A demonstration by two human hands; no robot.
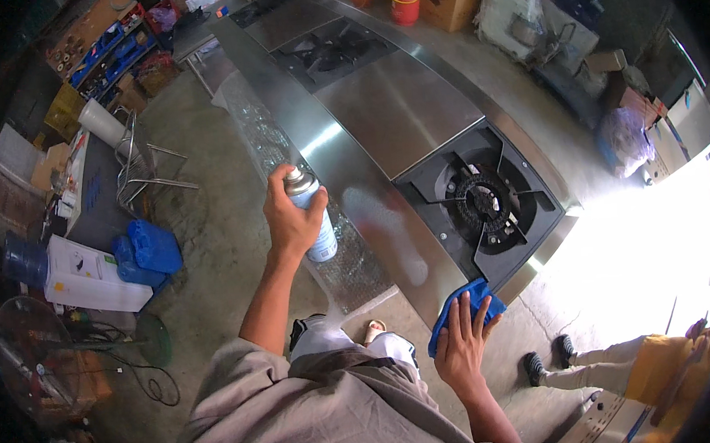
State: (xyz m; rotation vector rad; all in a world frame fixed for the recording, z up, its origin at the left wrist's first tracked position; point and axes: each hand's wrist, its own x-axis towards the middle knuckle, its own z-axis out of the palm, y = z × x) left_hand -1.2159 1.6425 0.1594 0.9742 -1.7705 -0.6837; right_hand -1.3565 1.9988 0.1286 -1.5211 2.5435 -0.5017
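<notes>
My left hand is closed around a white and light-blue spray can, held upright above the counter's left edge. Its index finger rests by the can's white nozzle. At the near corner of the stainless steel counter, my right hand holds a blue cloth against the metal, fingers stretched over it. A foamy whitish patch lies on the steel strip between the can and the cloth. Just beyond the cloth sits a black gas burner with a pan support.
Further burners line the counter. Bubble wrap hangs along its left side. A metal chair and blue jugs stand left, with a fan nearer. Another person is at the lower right. Red buckets stand behind.
</notes>
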